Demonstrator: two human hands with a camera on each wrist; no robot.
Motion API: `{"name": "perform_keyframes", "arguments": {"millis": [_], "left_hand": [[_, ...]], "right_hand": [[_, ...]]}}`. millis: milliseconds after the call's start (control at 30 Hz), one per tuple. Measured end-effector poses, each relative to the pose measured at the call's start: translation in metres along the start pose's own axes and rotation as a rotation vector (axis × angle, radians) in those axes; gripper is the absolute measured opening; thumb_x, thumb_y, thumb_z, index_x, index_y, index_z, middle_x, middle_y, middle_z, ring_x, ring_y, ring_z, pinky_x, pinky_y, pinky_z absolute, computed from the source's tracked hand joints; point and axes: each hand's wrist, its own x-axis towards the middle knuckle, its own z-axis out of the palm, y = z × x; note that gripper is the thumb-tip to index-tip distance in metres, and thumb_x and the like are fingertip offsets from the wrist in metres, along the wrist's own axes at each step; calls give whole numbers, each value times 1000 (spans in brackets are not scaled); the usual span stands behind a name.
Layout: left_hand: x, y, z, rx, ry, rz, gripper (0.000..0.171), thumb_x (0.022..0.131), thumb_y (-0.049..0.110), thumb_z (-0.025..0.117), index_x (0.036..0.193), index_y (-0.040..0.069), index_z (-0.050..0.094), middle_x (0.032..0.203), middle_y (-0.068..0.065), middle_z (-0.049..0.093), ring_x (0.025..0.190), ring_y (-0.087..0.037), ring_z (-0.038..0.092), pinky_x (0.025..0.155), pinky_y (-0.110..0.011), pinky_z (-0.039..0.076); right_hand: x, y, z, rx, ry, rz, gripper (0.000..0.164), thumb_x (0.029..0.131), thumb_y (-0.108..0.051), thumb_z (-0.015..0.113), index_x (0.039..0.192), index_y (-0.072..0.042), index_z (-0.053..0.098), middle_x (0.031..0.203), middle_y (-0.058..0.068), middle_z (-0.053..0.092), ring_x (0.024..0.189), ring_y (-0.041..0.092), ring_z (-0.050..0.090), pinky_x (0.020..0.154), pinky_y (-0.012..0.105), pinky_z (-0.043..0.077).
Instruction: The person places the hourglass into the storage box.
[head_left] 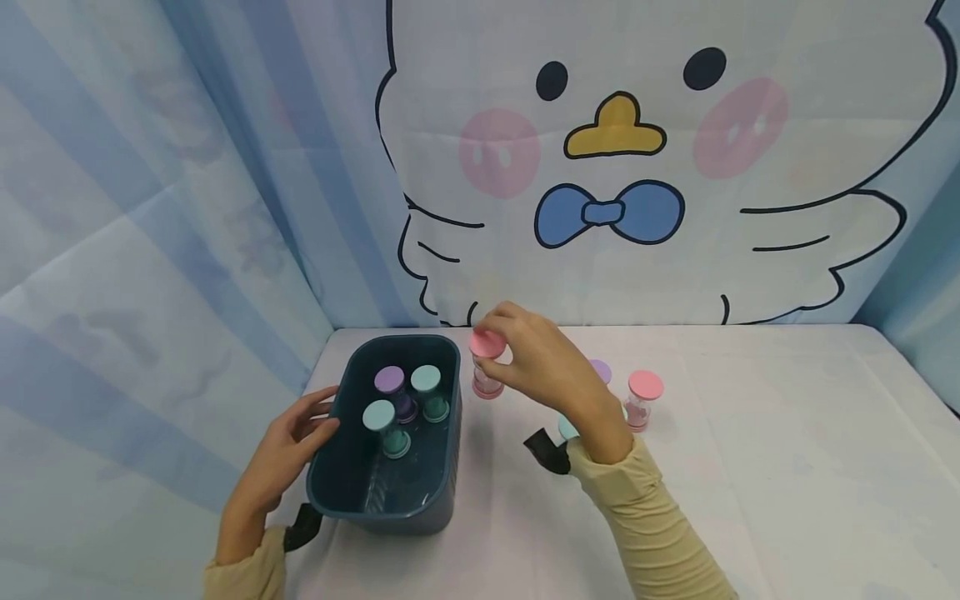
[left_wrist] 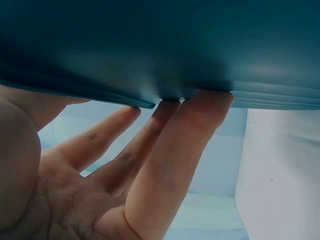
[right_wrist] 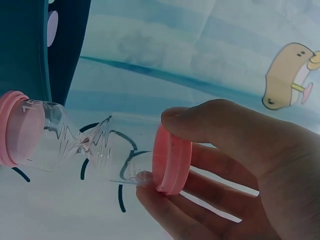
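Note:
My right hand [head_left: 536,358] pinches the pink top cap of a clear sand timer [right_wrist: 107,145], just right of the dark teal bin [head_left: 446,492]. The timer is upright in the head view, its thumb-side cap edge pressed between thumb and fingers. At the bin's left wall is my left hand [left_wrist: 150,170], fingertips touching the outside, fingers fairly straight. Inside the bin stand a purple sand timer [head_left: 389,380] and two mint-green ones, including the nearer mint timer [head_left: 379,416].
Right of the right forearm, another pink sand timer [head_left: 645,386] stands on the white table [head_left: 787,467]. A purple cap [head_left: 601,370] and a mint cap [head_left: 567,427] show partly hidden by that arm. A printed curtain [head_left: 615,275] rises behind the table's back edge.

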Motion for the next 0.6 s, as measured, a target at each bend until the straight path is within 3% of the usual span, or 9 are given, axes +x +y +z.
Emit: {"name": "perform_keyframes", "arguments": {"millis": [600], "left_hand": [[1,1,0,3,5,-9,56,104,30,53,154,12,35,148,-20,46,131,-37,51,104,-56,43]], "right_hand": [[13,-13,1,-20,-27,-53,31,85,-13,77,114,-4,71,112,7,65,98,19,63,89,32,54]]}}
